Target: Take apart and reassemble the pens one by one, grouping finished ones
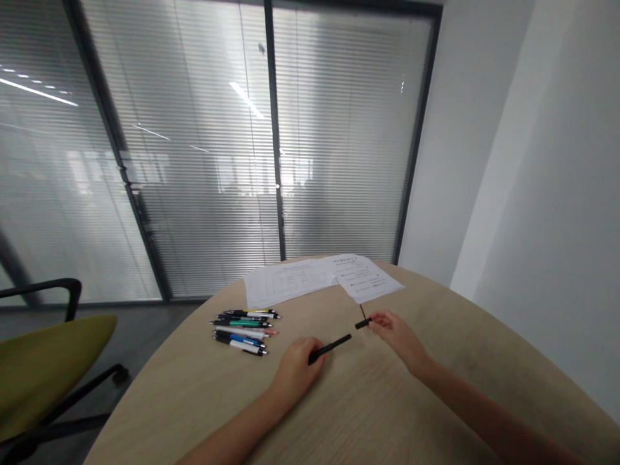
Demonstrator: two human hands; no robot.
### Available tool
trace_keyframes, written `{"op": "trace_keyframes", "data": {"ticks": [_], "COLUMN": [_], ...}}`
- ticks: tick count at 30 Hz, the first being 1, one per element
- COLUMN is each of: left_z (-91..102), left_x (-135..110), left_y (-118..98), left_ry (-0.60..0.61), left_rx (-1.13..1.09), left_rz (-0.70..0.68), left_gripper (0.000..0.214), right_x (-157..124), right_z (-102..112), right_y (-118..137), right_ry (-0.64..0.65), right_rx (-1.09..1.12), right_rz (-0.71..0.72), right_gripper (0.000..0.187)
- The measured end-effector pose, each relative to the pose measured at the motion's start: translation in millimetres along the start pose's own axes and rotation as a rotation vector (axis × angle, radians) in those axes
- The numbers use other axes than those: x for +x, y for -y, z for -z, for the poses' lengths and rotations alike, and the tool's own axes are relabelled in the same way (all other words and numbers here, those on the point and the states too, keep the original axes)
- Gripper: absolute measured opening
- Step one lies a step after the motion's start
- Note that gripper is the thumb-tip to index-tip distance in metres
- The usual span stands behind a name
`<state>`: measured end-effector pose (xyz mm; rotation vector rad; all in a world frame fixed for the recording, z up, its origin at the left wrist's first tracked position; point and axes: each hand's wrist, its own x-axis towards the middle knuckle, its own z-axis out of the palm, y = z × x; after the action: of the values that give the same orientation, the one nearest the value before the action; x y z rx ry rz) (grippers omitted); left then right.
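Left hand (pixel 299 367) grips black pen barrel (pixel 335 345), free end toward right hand (pixel 390 330), whose fingertips pinch short black piece (pixel 362 323), just apart. Both probably light, stiff, slightly slippery; barrel best taken mid-length.

There are two hands, one left hand (pixel 300 361) and one right hand (pixel 394 332). They have one long black pen (pixel 333 347) and one short black piece (pixel 362 323). More than five pens (pixel 241 331) lie in one bunch, too close together to count every one. One is green and one is blue. There are at least two sheets of paper (pixel 369 281), one tabletop (pixel 194 403) and one chair (pixel 53 368).
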<state>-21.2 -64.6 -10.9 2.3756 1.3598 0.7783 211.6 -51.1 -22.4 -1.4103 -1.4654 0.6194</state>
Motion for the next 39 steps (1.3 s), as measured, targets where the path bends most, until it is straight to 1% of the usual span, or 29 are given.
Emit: {"op": "trace_keyframes", "data": {"ticks": [3,6,10,15,18,22,27,32,35,39], "left_z": [0.9,0.1,-2.4,-3.9,-3.7,-3.4,-4.0,-4.4,-4.4,-5.0], "left_x": [-1,-2,-3,-4,-4,-4,-4,-6,-7,-7], "left_y": [-3,-3,-1,2,2,2,3,1,0,-1], "left_ry": [0.009,0.005,0.002,-0.001,0.011,0.006,0.016,0.034,0.04,0.039], "left_rx": [0.022,0.049,0.084,0.12,0.143,0.153,0.173,0.205,0.232,0.233], "left_rz": [-0.021,-0.065,-0.12,-0.167,-0.19,-0.208,-0.243,-0.347,-0.404,-0.379], "left_gripper": [0.012,0.012,0.01,0.009,0.008,0.008,0.007,0.008,0.008,0.008], "right_x": [-20,-33,-38,-38,-38,-36,-37,-48,-53,-51], "right_z": [4,4,2,0,1,1,-3,-10,-14,-15], "right_y": [6,10,14,14,13,10,9,15,15,11], "right_ry": [0.075,0.094,0.092,0.128,0.146,0.16,0.206,0.293,0.309,0.304], "right_rx": [0.225,0.357,0.466,0.528,0.525,0.45,0.357,0.319,0.306,0.237], "right_rz": [-0.133,-0.214,-0.306,-0.346,-0.349,-0.308,-0.253,-0.221,-0.193,-0.185], "right_gripper": [0.02,0.023,0.029,0.031,0.031,0.031,0.024,0.019,0.019,0.019]}}
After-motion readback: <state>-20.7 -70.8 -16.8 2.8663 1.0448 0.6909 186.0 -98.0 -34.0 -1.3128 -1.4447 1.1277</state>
